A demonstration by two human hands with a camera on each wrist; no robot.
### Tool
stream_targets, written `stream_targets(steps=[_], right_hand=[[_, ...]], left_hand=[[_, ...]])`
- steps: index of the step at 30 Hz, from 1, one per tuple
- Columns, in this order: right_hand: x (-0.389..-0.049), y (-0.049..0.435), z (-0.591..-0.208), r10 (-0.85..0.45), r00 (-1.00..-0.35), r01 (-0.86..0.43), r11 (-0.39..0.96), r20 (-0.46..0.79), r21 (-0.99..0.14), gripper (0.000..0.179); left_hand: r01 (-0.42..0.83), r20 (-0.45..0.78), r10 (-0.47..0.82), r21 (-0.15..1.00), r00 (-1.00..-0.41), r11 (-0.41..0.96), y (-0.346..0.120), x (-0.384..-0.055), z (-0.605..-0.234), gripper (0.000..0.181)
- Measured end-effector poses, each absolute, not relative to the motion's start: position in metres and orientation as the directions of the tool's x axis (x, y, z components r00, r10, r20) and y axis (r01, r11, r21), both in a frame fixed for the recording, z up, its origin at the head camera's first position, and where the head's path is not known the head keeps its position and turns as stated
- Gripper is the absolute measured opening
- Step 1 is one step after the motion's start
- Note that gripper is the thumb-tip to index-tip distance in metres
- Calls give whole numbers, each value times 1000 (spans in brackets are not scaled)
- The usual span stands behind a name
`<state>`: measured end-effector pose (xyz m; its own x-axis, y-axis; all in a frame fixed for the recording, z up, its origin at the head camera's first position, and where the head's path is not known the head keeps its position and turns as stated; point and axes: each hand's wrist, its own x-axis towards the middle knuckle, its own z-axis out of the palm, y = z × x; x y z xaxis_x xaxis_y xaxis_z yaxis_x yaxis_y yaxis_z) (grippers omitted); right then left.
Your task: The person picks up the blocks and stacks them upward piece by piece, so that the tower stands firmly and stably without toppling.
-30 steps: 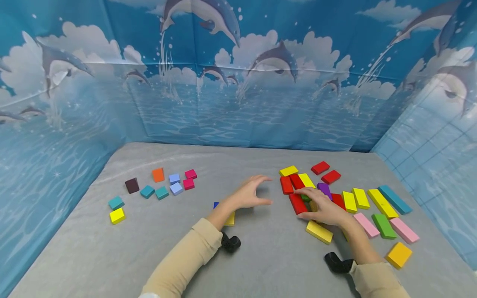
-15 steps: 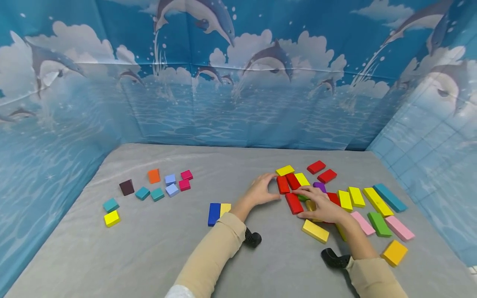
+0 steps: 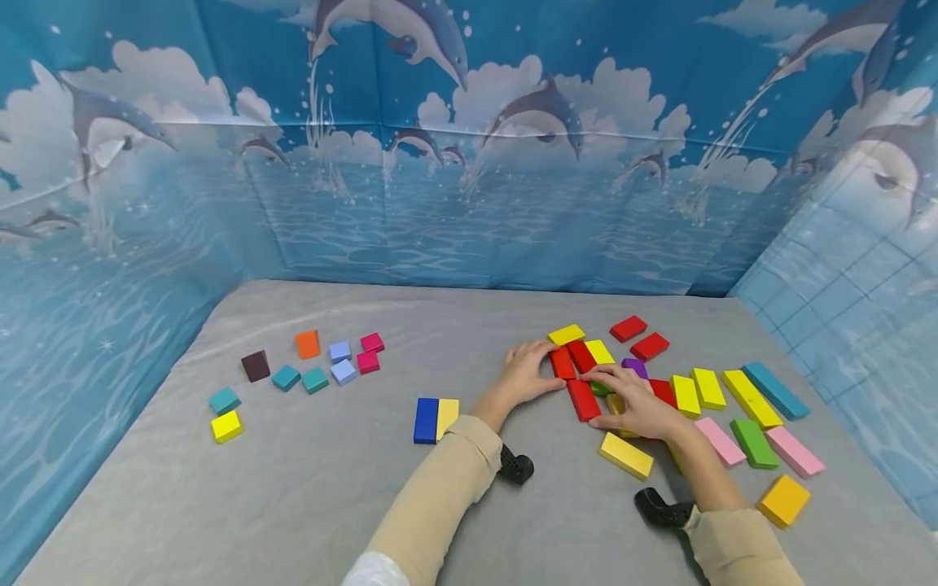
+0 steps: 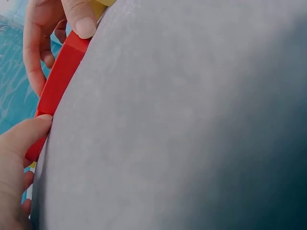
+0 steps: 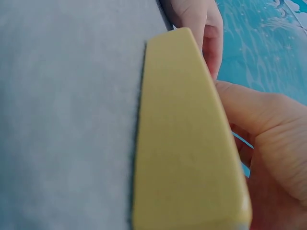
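Observation:
My left hand (image 3: pixel 522 376) is at the red block (image 3: pixel 562 363) left of centre in the pile, its thumb and fingers set at the block's two ends. Just nearer lies a second red block (image 3: pixel 584 400), which my right hand (image 3: pixel 636 403) pinches from the right between thumb and fingers. In the left wrist view the two red blocks lie end to end on the grey cloth, and the left thumb (image 4: pixel 41 122) rests where they meet. Under my right palm, green and yellow blocks are partly hidden. A yellow block (image 5: pixel 184 134) fills the middle of the right wrist view.
Several red, yellow, pink, green and blue blocks lie around the right forearm, including an orange-yellow one (image 3: pixel 783 501). A dark blue block (image 3: pixel 425 421) sits beside a pale yellow one near the left forearm. Small cubes, one orange (image 3: pixel 308 344), are scattered at left.
My left hand has moved right, away from the blue and pale yellow blocks, and reached the red block. My right hand has stayed at its red block.

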<state>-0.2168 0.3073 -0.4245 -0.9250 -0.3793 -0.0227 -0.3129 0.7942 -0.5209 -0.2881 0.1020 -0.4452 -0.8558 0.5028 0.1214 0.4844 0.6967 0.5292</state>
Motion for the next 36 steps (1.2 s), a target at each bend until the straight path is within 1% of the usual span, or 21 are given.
stream_targets(steps=[7,11,16,21,25,30,36], right_hand=[[-217,307,-425,-368,-930,-300,800,-29,-519,67],[-217,306,-425,-371,-928,-304,793,-22,-528,66],[-216,304,-424,-379,-925,-311,779,-13,-545,65],[-213,301,-421,-371,-929,-310,775,0,-551,66],[-210,293,-418,-371,-928,-310,750,15,-584,67],[-207,277,-414,-370,-929,-293,712,13,-638,66],[-204,255,-418,-429,-901,-365,674,62,-642,63]], left_hand=[[459,111,493,580,-863,673,99,-287,-445,60],[431,96,492,643,-865,633,94,-286,-444,60],[422,102,509,707,-855,567,83,-283,-444,58],[426,116,530,744,-840,514,72,-278,-440,61],[436,101,554,739,-826,514,60,-270,-434,60],[484,83,617,704,-783,520,39,-258,-425,59],[524,90,643,670,-760,525,11,-245,-423,59]])
